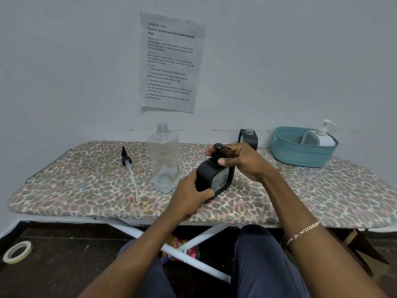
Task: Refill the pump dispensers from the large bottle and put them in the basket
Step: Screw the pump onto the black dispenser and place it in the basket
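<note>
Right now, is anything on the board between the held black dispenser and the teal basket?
Nothing visible blocks it. The black dispenser is in both hands; the board between it and the basket is bare.

Large bottle (163,158) (uncapped) just beside dispenser (214,177).

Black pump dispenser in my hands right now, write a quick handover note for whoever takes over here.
Left hand grips the body of the black rectangular pump dispenser, tilted on the leopard-print board. Right hand is on its pump head.
Large clear plastic bottle stands uncapped, nearly empty; its black pump with white tube lies to its left.
Done: the white pump dispenser sits in the teal woven basket.
Left: finish closing the held one and basket it; the second black dispenser at the back is open, without a pump.
</note>
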